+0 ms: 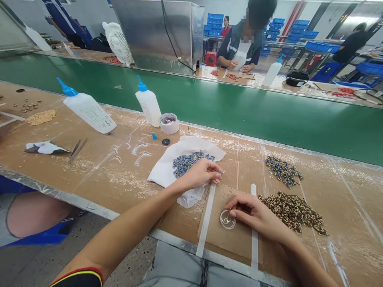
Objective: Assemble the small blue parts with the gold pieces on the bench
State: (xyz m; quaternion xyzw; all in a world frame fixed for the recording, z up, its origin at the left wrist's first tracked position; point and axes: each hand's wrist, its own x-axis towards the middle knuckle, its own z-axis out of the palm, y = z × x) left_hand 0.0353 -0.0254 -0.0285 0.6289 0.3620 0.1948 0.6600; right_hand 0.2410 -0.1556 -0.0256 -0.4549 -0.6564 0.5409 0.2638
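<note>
My left hand (201, 173) rests on a white cloth (167, 169) at the edge of a pile of small blue parts (188, 161), fingertips pinched on one small part. My right hand (254, 215) lies on the cardboard bench top, its fingers closed on a thin stick whose tip dips into a small round clear dish (227, 220). To the right lie a large heap of dark speckled parts (295, 213) and, farther back, a smaller heap of blue ones (283, 170).
Two white squeeze bottles with blue nozzles (88, 111) (148, 104), a tape roll (169, 122) and a small blue cap (154, 136) stand behind. A green conveyor belt (239, 111) runs across. Beyond it a person (243, 44) works; a white fan (119, 43) stands at left.
</note>
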